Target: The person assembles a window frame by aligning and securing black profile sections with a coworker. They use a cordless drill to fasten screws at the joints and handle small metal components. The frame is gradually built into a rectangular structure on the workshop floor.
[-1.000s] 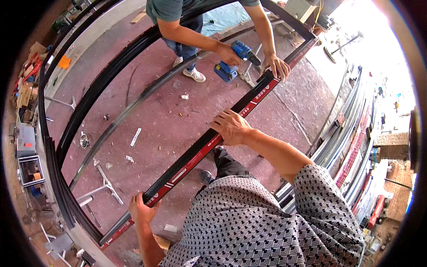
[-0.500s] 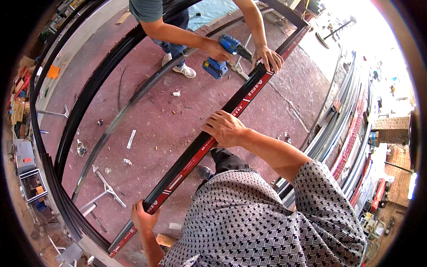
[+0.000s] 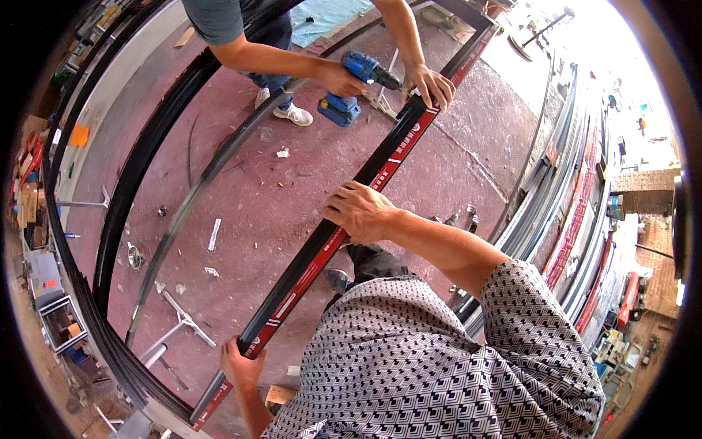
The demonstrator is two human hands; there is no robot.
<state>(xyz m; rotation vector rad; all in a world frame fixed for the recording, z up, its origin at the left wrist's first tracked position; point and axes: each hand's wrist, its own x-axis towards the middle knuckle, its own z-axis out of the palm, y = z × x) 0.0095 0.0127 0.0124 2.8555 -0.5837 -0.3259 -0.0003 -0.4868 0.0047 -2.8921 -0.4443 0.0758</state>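
Note:
A long straight black profile bar with a red printed film along one side runs diagonally from lower left to upper right. My right hand is wrapped over its middle, fingers across the black face. Nearer its lower end, my left hand grips the bar with the thumb on the red side. Across from me, a co-worker's left hand presses on the upper part of the bar. The co-worker's right hand holds a blue cordless drill, its nose close to the bar. The drill's tip is hard to make out.
Curved black profiles arc along the left side, with a thinner grey curved bar inside them. Metal stand legs rest on the reddish floor, among scraps. Bundled long profiles lie at the right.
The co-worker's hands and drill appear slightly further left and up in view. The bar's lower end has shifted a little right. Both my hands keep their hold.

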